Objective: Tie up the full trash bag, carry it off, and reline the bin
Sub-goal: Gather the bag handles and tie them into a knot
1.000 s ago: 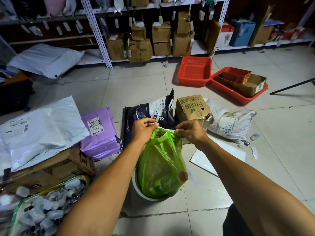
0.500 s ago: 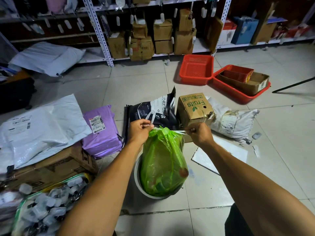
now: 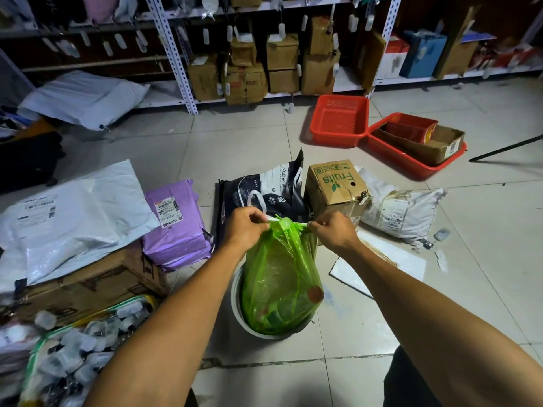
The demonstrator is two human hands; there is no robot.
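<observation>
The translucent green plastic trash bag (image 3: 279, 277), full, sits in the round white bin (image 3: 238, 301) on the tiled floor (image 3: 440, 274). The left hand (image 3: 245, 227) and right hand (image 3: 333, 230) each have their fingers clenched on 1 end of the gathered bag mouth, pulled apart at the neck. By my reading, step 1 of 3, the tying, is under way; whether the knot is finished cannot be told. Carrying off and relining remain.
</observation>
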